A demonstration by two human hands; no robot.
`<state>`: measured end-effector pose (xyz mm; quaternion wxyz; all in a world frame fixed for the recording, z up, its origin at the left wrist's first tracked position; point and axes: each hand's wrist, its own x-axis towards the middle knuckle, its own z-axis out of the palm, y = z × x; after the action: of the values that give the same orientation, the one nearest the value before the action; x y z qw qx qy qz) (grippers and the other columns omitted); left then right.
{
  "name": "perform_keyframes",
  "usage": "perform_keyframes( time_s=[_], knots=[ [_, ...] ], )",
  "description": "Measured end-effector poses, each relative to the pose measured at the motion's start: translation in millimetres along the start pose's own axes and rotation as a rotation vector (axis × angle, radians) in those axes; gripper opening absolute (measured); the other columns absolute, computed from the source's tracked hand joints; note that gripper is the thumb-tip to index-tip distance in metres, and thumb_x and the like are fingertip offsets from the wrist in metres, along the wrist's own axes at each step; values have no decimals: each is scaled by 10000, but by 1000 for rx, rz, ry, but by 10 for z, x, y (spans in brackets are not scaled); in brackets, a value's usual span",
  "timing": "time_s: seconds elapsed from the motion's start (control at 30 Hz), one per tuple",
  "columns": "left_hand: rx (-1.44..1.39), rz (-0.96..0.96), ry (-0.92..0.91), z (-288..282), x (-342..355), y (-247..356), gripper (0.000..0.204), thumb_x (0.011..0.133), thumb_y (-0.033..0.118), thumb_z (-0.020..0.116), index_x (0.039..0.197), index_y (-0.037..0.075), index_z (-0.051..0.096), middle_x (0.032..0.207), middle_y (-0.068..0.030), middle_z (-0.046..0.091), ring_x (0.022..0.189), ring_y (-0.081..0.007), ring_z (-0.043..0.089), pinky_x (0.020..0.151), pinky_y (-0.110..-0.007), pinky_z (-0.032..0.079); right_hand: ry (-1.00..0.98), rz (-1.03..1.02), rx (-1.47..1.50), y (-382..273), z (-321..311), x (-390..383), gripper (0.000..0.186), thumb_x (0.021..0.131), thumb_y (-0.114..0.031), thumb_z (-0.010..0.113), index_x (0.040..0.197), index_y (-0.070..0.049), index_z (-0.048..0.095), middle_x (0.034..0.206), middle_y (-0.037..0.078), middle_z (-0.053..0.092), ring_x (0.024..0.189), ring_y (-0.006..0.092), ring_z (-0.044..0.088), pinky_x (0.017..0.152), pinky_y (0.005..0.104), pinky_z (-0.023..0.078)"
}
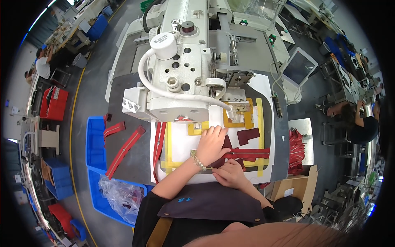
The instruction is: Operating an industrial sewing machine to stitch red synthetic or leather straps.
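Note:
My left hand (211,145) reaches over the white sheet (183,142) below the sewing machine head, fingers stretched toward the yellow clamp frame (199,128) and thumb apart. Its thumb is near one end of a red zipper (253,154) lying crosswise. Closer to my body, my right hand (231,173) has curled fingers beside small dark red pieces (218,163); whatever is between its fingertips is too small to make out. Another dark red piece (248,136) rests to the right, under the larger yellow frame (248,116). A second red zipper (159,144) runs lengthwise at the sheet's left.
The white sewing machine (179,74) stands over the dark table (133,164), where more red zippers (125,151) lie. Blue bins (95,144) sit left, one with clear plastic (123,195). At right are a heap of red zippers (296,152), a cardboard box (294,187) and a screen (301,68).

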<state>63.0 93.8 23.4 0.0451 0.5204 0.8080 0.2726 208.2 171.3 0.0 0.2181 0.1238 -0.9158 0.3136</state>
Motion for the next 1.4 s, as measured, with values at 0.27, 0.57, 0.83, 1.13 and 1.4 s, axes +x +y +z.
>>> perform_keyframes(
  time_s=[0.27, 0.57, 0.83, 1.13, 1.4],
  knots=[
    [-199, -106, -160, 198, 91, -93, 481, 617, 208, 802, 1006, 74, 551, 880, -92, 578, 859, -266, 574, 770, -383, 448, 44, 33, 35, 65, -66, -113, 109, 720, -106, 707, 800, -92, 634, 626, -5, 523, 554, 154, 508, 591, 291, 391],
    [-408, 94, 225, -12, -46, 42, 213, 683, 78, 690, 890, 54, 643, 814, -68, 652, 687, -213, 638, 591, -301, 515, 292, 1013, 1278, 122, -298, -35, 254, 1006, -211, 357, 981, -21, 525, 646, 33, 528, 450, 17, 323, 407, 167, 233],
    [-175, 608, 385, -75, -201, -82, 251, 642, 78, 679, 888, 30, 677, 930, -88, 645, 728, -203, 640, 579, -289, 511, 156, 959, 1315, 417, -366, 297, 98, 940, -106, 523, 864, -44, 530, 639, -47, 466, 465, 2, 312, 411, 172, 222],
    [-123, 639, 331, -154, -216, -530, 267, 720, 71, 685, 984, 46, 651, 949, -66, 618, 715, -203, 622, 555, -288, 498, 1, 699, 855, 588, -179, 652, 75, 909, -67, 560, 855, -15, 554, 708, -45, 538, 586, -3, 450, 507, 161, 361],
    [-309, 564, 265, -197, -252, -579, 342, 676, 120, 781, 987, 58, 654, 957, -58, 596, 753, -194, 612, 594, -294, 498, 40, 576, 540, 532, -59, 477, 86, 842, -63, 649, 822, -7, 586, 671, 54, 612, 584, 70, 551, 538, 225, 450]
  ],
)
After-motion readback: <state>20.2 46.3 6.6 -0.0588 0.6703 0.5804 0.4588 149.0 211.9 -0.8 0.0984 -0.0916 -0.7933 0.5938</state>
